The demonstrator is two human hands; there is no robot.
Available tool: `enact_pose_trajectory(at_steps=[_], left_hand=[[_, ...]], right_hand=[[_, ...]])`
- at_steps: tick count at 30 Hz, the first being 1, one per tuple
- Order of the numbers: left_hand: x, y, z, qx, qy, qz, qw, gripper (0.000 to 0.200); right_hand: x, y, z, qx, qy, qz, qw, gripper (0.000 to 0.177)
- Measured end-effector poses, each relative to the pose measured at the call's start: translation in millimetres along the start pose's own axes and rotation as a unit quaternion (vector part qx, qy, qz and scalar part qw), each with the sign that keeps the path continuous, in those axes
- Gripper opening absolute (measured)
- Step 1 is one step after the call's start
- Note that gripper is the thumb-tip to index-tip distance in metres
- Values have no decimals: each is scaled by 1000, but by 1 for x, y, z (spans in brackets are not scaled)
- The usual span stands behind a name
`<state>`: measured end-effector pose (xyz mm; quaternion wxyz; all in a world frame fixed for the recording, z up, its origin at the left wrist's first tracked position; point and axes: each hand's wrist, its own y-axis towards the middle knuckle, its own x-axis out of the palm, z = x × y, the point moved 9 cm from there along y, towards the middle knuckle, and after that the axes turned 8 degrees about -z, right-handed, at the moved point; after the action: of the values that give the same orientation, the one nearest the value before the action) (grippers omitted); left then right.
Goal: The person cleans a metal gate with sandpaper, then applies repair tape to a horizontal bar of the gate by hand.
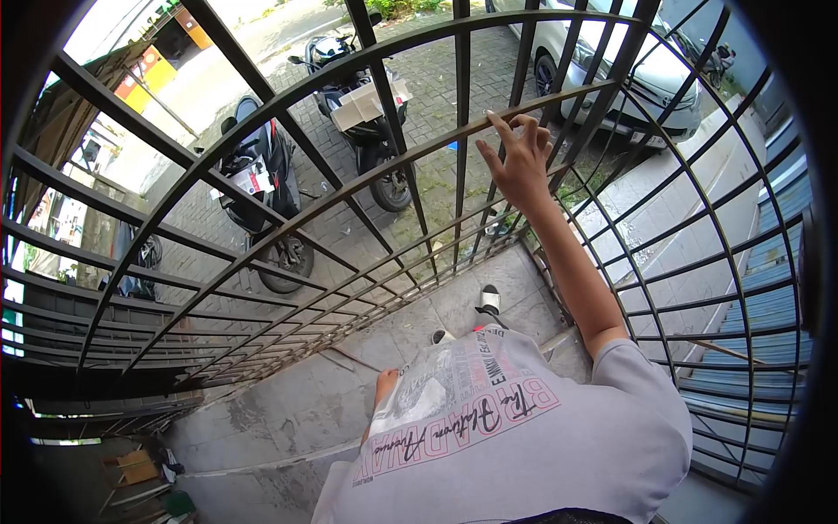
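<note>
My right hand (521, 162) is raised against the dark metal bars. Its index fingertip touches a curved rail (445, 140) of the grille, and the thumb stands apart from the partly bent fingers. No object shows in that hand. Low beside the hem of the grey printed shirt (524, 437) is my left hand (387, 381), small and partly covered by the shirt. Its fingers cannot be made out clearly. Two feet in sandals (490, 301) rest on the tiled floor (349, 393).
Beyond the bars, two motorcycles (380, 170) (262, 188) and a white car (624, 96) stand on paving. A piece of cardboard (358, 106) lies on one seat. Blue corrugated sheeting (746, 314) is at right, a wooden piece (138, 467) at lower left.
</note>
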<state>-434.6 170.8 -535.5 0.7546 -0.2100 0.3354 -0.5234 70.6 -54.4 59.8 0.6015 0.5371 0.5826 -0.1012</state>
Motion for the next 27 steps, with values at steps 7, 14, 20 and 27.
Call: enact_pose_trajectory(at_steps=[7,14,20,27], left_hand=[[24,11,-28,24,-6,-15,1000,38],[55,-8,-38,9,13,-36,999,38],[55,-3,-15,-3,44,-31,999,37],[64,12,47,-15,66,-2,998,37]], right_hand=[[-6,-3,-13,-57,21,-8,998,49],[-12,11,42,2,-6,7,1000,48],[-6,3,16,-52,40,-5,998,50],[-12,7,15,-107,110,-26,988,49]])
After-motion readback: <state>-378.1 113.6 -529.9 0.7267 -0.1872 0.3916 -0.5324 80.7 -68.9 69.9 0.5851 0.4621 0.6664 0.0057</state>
